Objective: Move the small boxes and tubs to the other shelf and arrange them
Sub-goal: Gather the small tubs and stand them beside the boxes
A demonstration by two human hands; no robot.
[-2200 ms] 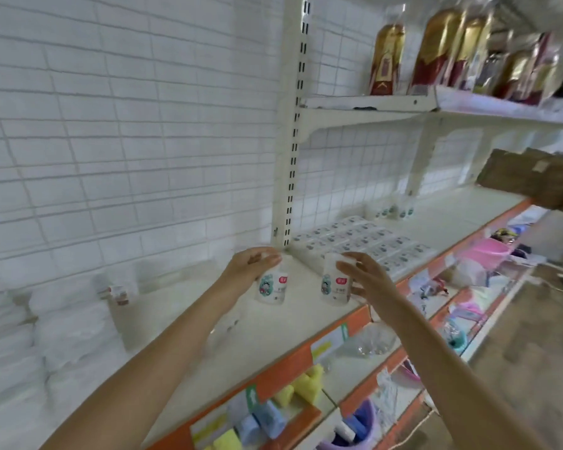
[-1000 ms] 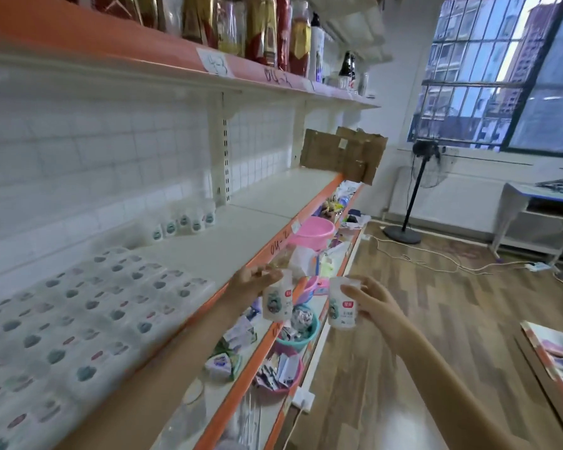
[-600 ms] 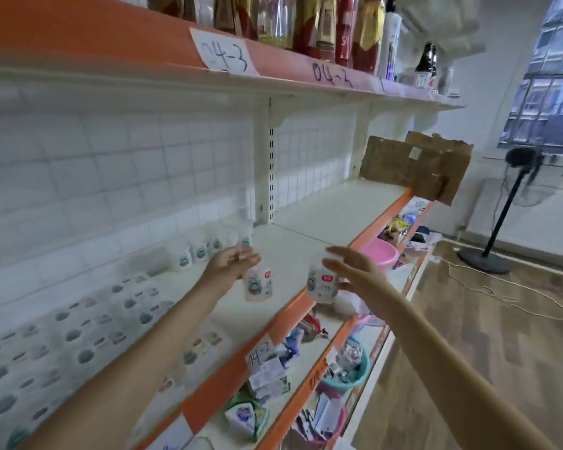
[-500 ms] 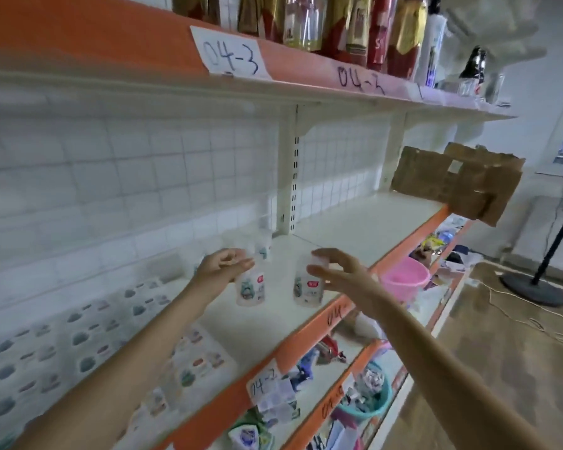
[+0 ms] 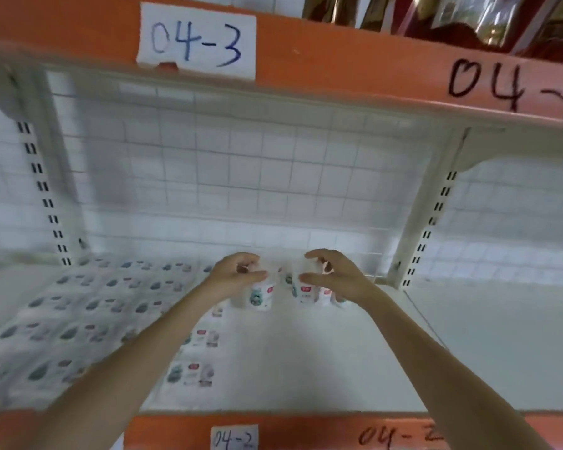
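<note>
Nearest me runs the orange front lip of the shelf (image 5: 306, 430), with a handwritten white paper tag (image 5: 234, 437) stuck on it. Beyond the lip, the white shelf board (image 5: 306, 368) is bare through its middle. To the left lie the flat white boxes with green and red printing (image 5: 78, 319), laid in rows from the near edge back to the wall, so that part of the arranging looks done, or nearly.

Further in, my two forearms reach to the back of the bay. My left hand (image 5: 236, 276) has its fingers curled down over the top of a small white tub with a green picture and a red label (image 5: 260, 295), gripping it from above. My right hand (image 5: 335, 277) does the same with a second white tub carrying the same label (image 5: 304, 292), thumb on the near side, fingers bent over the rim. Both tubs stand upright, close to the board; through the blur I cannot tell whether they rest on it.

Just behind my right hand, more white tubs (image 5: 326, 292) stand near the white wire grid back panel (image 5: 241, 177), so a row is forming there. I judge this pair about to join it; how many remain on the other shelf I cannot see.

Overhead is the orange edge of the upper shelf (image 5: 338, 56), with a paper label marked 04-3 (image 5: 196, 40).
</note>
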